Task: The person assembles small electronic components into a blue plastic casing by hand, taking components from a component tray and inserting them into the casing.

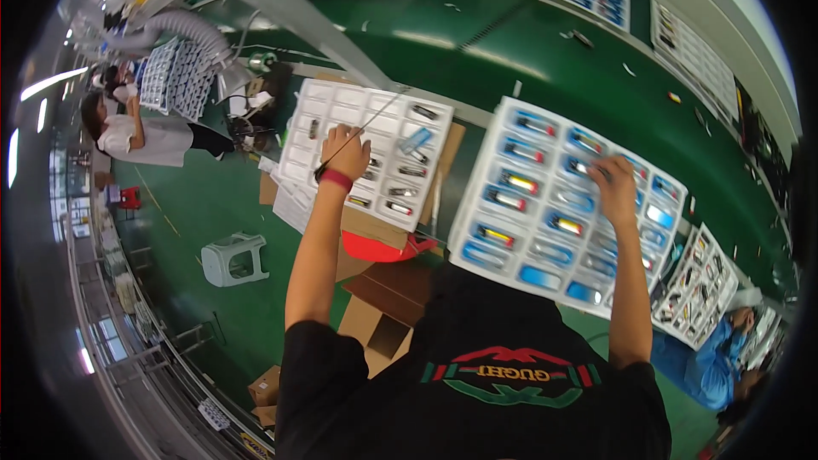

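Note:
My left hand is over the left white compartment tray, its thumb apart from the bent fingers; nothing shows in it, though the space under the palm is hidden. Small dark stick-shaped pieces lie in several of that tray's compartments, and a blue-and-clear piece sits near its right side. Over the right white tray, the fingers of my right hand are pinched at a small dark piece above a blue-backed compartment. Other compartments there hold similar pieces with red or yellow ends.
A thin dark rod or cable crosses above my left hand. Below the left tray are a red stool and an open cardboard box. A person in blue sits beside another filled tray at right. A pale stool stands at left.

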{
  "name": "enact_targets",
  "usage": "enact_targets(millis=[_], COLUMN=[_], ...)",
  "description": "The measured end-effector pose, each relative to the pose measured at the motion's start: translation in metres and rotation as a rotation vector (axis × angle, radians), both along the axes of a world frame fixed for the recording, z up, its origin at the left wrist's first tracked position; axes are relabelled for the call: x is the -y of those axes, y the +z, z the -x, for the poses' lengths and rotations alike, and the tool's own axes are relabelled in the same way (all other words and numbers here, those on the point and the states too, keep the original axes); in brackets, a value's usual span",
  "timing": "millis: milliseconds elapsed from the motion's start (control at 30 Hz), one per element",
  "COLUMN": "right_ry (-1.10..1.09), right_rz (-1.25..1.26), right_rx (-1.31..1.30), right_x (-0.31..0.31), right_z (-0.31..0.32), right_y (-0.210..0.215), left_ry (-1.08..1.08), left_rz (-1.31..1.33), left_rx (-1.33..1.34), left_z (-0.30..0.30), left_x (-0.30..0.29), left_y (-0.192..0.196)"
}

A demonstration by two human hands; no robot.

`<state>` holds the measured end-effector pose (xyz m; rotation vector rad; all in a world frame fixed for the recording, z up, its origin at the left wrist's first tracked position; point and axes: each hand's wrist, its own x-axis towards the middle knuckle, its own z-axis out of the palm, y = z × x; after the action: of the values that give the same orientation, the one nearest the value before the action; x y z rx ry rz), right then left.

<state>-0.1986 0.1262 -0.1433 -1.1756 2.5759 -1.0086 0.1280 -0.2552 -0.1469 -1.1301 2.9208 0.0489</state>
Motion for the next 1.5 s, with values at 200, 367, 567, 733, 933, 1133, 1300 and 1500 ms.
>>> enact_targets(millis=[200,367,567,733,933,1133,1300,1500], right_ry=[0.088,0.045,-0.255,-0.324,-0.322,-0.282,-0.061,0.214], right_rz=[-0.259,-0.318,-0.274,-0.324,-0.321,-0.246,0.079,0.27], right_rx=[-0.096,-0.196,-0.277,-0.317,-0.256,-0.234,0.121,0.541], right_x=[0.005,0.007,0.032,0.033,0.036,0.066,0.124,0.149], right_z=[-0.01,-0.022,-0.07,-0.115,-0.128,-0.133,-0.162,-0.201], right_y=[0.028,0.033,0.046,0.06,0.054,0.065,0.085,0.113], left_ry=[0.167,0.046,-0.066,-0.167,-0.045,0.216,0.296,0.195], left_rz=[0.133,0.183,-0.016,0.067,0.11,0.069,-0.996,-1.949], left_rx=[-0.03,-0.082,0.582,0.263,-0.062,-0.137,-0.487,-1.118], left_z=[0.011,0.047,0.115,0.093,0.038,0.01,-0.038,-0.004], left_x=[0.144,0.225,0.274,0.319,0.35,0.176,0.027,-0.093], left_y=[-0.047,-0.092,-0.132,-0.178,-0.203,-0.031,0.028,0.079])
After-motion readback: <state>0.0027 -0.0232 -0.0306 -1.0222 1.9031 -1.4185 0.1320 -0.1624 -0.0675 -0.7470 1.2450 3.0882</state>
